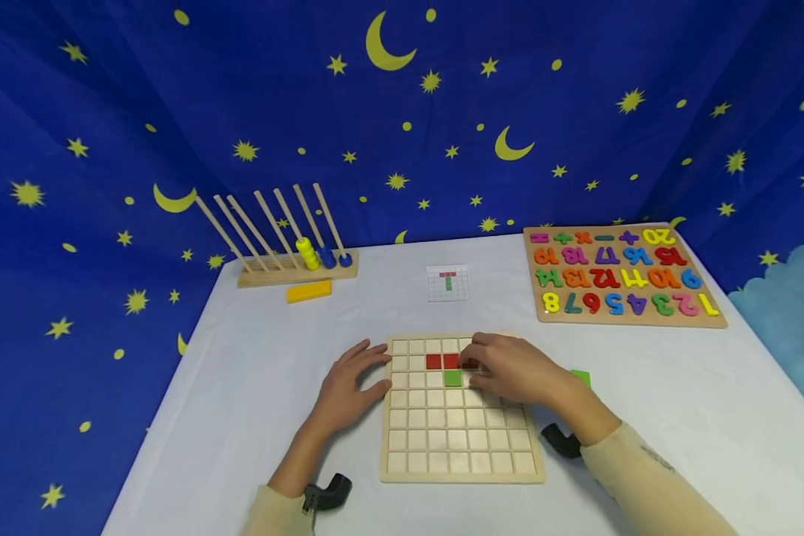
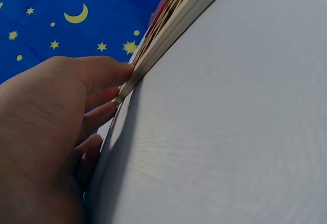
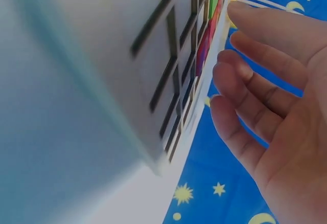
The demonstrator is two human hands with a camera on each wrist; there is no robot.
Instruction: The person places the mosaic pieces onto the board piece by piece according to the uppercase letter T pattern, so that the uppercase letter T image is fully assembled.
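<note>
A wooden grid board [image 1: 462, 477] lies on the table. Two red tiles [image 1: 442, 361] sit side by side in its second row, and another red one beside them is partly covered by my right fingers. One green tile [image 1: 452, 378] lies below the middle red one. My right hand [image 1: 509, 366] is over the board with loosely bent fingers; the right wrist view shows nothing between them. With spread fingers, my left hand [image 1: 348, 387] touches the board's left edge, as the left wrist view also shows. Behind the board lies a small card [image 1: 448, 295] with a red and green T pattern.
A green piece [image 1: 581, 377] lies partly behind my right forearm. At the back right is a number puzzle board [image 1: 633, 321]. A pegged bead stand [image 1: 268, 278] and an orange-yellow block [image 1: 309, 291] are at the back left. A blue starry cloth [image 1: 308, 112] hangs behind.
</note>
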